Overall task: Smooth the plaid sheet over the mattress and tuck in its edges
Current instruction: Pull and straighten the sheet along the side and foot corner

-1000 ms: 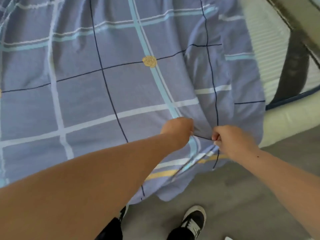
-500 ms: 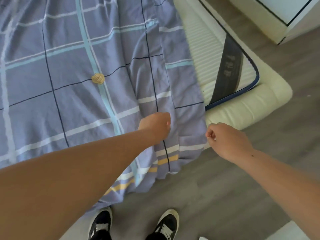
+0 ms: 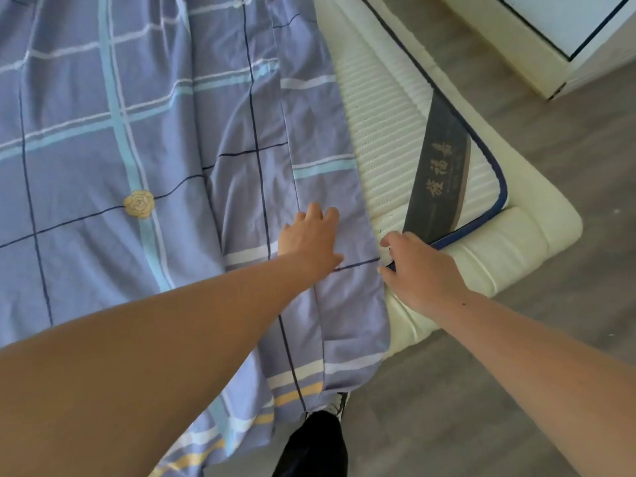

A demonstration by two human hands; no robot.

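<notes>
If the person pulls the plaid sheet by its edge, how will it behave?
Probably floppy: the plaid sheet shows folds and hangs limp over the mattress edge. Likely light and easy to slide, so it may bunch beside the left hand rather than move flat.

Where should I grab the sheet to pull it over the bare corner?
Probably grab the sheet by its loose right edge, coming from the right, where the right hand is. That edge lies free beside the uncovered mattress, while the left hand lies flat on the cloth.

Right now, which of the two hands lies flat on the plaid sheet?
The left hand, fingers spread, palm down on the plaid sheet. The right hand is at the sheet's edge by the mattress corner.
</notes>
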